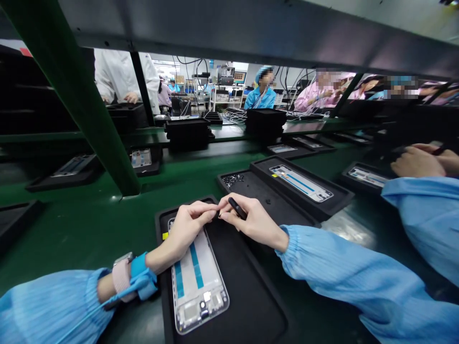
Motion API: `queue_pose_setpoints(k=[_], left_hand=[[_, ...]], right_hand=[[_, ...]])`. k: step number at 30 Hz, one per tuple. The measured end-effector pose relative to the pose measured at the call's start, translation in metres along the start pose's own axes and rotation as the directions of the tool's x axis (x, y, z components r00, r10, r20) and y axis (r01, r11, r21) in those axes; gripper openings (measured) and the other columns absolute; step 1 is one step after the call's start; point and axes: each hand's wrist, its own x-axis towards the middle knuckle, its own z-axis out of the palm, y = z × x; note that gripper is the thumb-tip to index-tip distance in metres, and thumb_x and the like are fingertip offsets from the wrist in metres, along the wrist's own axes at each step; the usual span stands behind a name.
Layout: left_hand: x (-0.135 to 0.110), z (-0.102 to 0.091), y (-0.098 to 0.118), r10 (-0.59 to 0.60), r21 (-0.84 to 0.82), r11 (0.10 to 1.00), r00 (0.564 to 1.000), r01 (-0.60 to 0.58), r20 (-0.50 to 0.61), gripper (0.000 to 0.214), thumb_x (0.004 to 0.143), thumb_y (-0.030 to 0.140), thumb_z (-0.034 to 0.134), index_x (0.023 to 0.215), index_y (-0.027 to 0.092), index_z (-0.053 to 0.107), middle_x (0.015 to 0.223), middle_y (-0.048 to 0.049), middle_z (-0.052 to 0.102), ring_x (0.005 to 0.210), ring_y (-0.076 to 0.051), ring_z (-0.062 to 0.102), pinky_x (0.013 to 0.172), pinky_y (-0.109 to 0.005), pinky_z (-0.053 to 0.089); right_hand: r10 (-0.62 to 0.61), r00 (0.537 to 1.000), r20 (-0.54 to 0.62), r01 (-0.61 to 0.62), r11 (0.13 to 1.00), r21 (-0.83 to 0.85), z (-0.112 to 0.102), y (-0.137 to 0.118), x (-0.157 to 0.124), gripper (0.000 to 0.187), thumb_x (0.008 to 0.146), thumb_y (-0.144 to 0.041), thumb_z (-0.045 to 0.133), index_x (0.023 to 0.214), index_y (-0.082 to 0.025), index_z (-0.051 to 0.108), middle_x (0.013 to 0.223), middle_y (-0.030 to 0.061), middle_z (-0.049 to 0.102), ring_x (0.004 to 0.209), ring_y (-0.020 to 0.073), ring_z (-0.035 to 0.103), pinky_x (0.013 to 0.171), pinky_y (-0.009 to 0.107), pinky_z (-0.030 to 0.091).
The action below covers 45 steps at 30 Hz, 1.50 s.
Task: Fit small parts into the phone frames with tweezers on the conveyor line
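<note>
Light blue pleated sleeves, gathered cuffs, blue wrist strap, perhaps a pale watchband, bare hands

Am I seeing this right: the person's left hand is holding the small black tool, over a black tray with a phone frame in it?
Not quite: the head view shows the small black tool in the right hand, not the left hand. The rest stands: it is over a black tray with a phone frame in it.

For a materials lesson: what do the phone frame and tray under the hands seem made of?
The phone frame looks like silvery metal, its rim glinting. The black tray looks like moulded plastic, dull and matte, though rubber is possible.
</note>
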Motion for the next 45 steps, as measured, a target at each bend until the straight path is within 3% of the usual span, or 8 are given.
queue_pose_setpoints(k=[5,11,15,22,27,30,37,45], left_hand=[[-0.001,0.002,0.001,-0.079,-0.070,0.995,0.996,0.077,-0.031,0.021,0.066,0.023,0.068,0.086,0.017,0.074,0.074,-0.0017,0.069,0.068,-0.012,0.055,0.065,-0.022,0.043],[-0.001,0.002,0.000,-0.102,-0.129,0.987,0.994,0.098,-0.024,0.029,0.065,0.019,0.068,0.093,0.015,0.072,0.059,0.0026,0.062,0.060,-0.009,0.054,0.065,-0.020,0.044],[0.000,0.003,0.001,-0.104,-0.144,0.985,0.994,0.098,-0.037,0.026,0.064,0.019,0.069,0.089,0.013,0.072,0.061,0.0018,0.063,0.060,-0.009,0.053,0.063,-0.019,0.044],[0.001,0.002,-0.002,-0.104,-0.137,0.986,0.989,0.090,-0.100,0.021,0.066,0.023,0.069,0.085,0.013,0.071,0.081,-0.0044,0.071,0.071,-0.013,0.059,0.066,-0.020,0.044],[-0.001,0.002,0.002,-0.093,-0.096,0.992,0.991,0.083,-0.100,0.018,0.066,0.024,0.069,0.079,0.012,0.072,0.074,-0.0043,0.070,0.066,-0.011,0.059,0.062,-0.019,0.045],[0.000,0.002,0.003,-0.109,-0.100,0.990,0.989,0.099,-0.099,0.018,0.066,0.024,0.069,0.078,0.011,0.070,0.069,-0.0039,0.068,0.064,-0.011,0.059,0.061,-0.019,0.045],[0.000,0.003,0.002,-0.101,-0.123,0.989,0.988,0.087,-0.113,0.016,0.062,0.021,0.071,0.072,0.011,0.063,0.063,-0.0010,0.065,0.060,-0.009,0.059,0.059,-0.017,0.045],[-0.001,0.004,0.005,-0.110,-0.135,0.986,0.990,0.097,-0.091,0.016,0.063,0.020,0.071,0.073,0.012,0.060,0.057,0.0008,0.064,0.058,-0.010,0.061,0.057,-0.017,0.046]], right_hand=[[-0.095,0.995,0.001,0.095,0.995,-0.022,0.001,-0.005,-0.002,0.011,0.082,-0.017,0.051,0.093,-0.015,0.049,0.078,0.0026,0.061,0.074,0.0124,0.061,0.067,0.022,0.047],[-0.087,0.996,0.000,0.087,0.996,-0.035,0.004,-0.002,-0.002,0.011,0.082,-0.018,0.053,0.091,-0.016,0.046,0.078,0.0024,0.061,0.070,0.0118,0.062,0.063,0.021,0.048],[-0.097,0.995,-0.016,0.096,0.992,-0.078,0.002,-0.006,-0.001,0.008,0.082,-0.019,0.053,0.089,-0.015,0.054,0.076,0.0017,0.061,0.070,0.0116,0.060,0.064,0.021,0.047],[-0.230,0.973,0.011,0.226,0.946,-0.230,-0.004,-0.006,-0.001,0.021,0.080,-0.009,0.048,0.086,-0.016,0.067,0.079,0.0029,0.060,0.072,0.0123,0.057,0.068,0.023,0.044],[-0.060,0.998,0.003,0.060,0.995,-0.083,-0.003,-0.001,-0.001,0.017,0.082,-0.013,0.048,0.086,-0.014,0.065,0.070,0.0010,0.060,0.053,0.0084,0.056,0.058,0.022,0.044],[0.041,0.999,0.012,-0.041,0.999,0.024,-0.002,0.000,0.000,0.011,0.081,-0.018,0.052,0.086,-0.013,0.061,0.062,0.0001,0.061,0.052,0.0103,0.059,0.058,0.022,0.045],[0.092,0.995,0.046,-0.099,0.980,0.172,0.000,0.000,0.000,0.011,0.080,-0.021,0.056,0.089,-0.015,0.053,0.068,0.0013,0.067,0.053,0.0123,0.063,0.067,0.027,0.049],[0.239,0.971,-0.012,-0.229,0.943,0.243,0.001,0.002,0.004,0.026,0.069,-0.035,0.068,0.076,-0.010,0.063,0.064,0.0030,0.064,0.043,0.0105,0.057,0.053,0.024,0.045]])
